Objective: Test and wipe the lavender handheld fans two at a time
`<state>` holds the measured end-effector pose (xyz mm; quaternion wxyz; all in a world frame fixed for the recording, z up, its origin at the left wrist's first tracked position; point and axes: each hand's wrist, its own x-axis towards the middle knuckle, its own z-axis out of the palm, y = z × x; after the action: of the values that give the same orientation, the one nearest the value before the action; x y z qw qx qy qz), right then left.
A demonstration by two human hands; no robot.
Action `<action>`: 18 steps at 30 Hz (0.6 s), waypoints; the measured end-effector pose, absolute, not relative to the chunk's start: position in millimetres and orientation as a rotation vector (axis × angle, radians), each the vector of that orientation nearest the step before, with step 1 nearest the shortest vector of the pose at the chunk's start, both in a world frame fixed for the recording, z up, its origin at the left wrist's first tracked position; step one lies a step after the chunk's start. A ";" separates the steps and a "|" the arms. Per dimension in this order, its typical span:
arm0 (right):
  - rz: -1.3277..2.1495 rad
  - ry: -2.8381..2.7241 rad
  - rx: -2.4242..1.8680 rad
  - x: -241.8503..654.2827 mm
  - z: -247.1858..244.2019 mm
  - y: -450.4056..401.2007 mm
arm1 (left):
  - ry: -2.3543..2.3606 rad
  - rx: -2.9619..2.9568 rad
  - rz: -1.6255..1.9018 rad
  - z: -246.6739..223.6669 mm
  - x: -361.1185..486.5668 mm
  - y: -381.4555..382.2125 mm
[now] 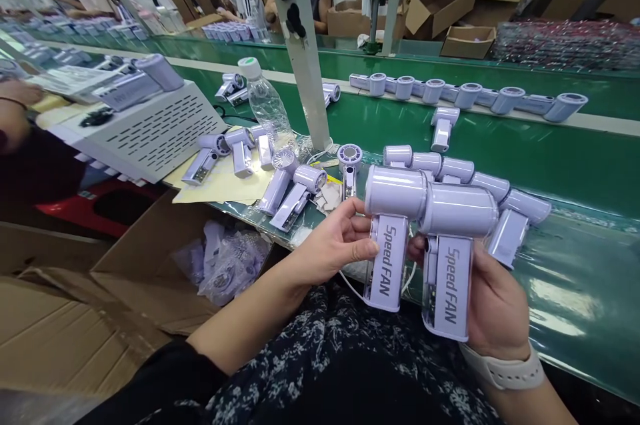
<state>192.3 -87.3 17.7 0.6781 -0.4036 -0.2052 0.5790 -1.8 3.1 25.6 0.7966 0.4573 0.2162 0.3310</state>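
My left hand (345, 238) grips a lavender handheld fan (393, 251) by its handle, thumb on the front edge. A second handheld fan (453, 278) sits in my right hand (500, 305), its fingers wrapped behind the handle. Both fans are held upright side by side, barrels touching, with "Speed FAN" lettering facing me. The inner sides of the handles look clear, showing parts inside. Just behind them, a row of lavender fans (443, 168) lies on the green bench (565, 285). Another fan (350, 161) with its round grille facing up lies left of the row.
Several fans (243, 151) lie on yellow paper beside a water bottle (267, 101) and a vented metal box (165, 131). A metal post (300, 45) rises from the bench. More fans (470, 97) line the far belt. An open carton (150, 258) stands at lower left. People sit across the line.
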 end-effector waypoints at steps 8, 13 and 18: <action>1.242 -0.488 -0.939 186.7 17.3 -82.5 | 0.568 0.995 0.682 26.3 -1.9 3.1; 1.153 -0.628 -0.938 189.2 19.0 -86.7 | 0.576 1.177 0.687 34.3 -5.7 4.8; 0.831 -1.188 -1.082 201.4 26.4 -106.7 | 0.439 1.854 1.060 36.9 -10.2 -0.4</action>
<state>201.4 -106.7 26.4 0.6180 -0.4701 -0.5163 0.3613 -10.2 -0.4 36.9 0.4624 0.7540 0.1785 0.4311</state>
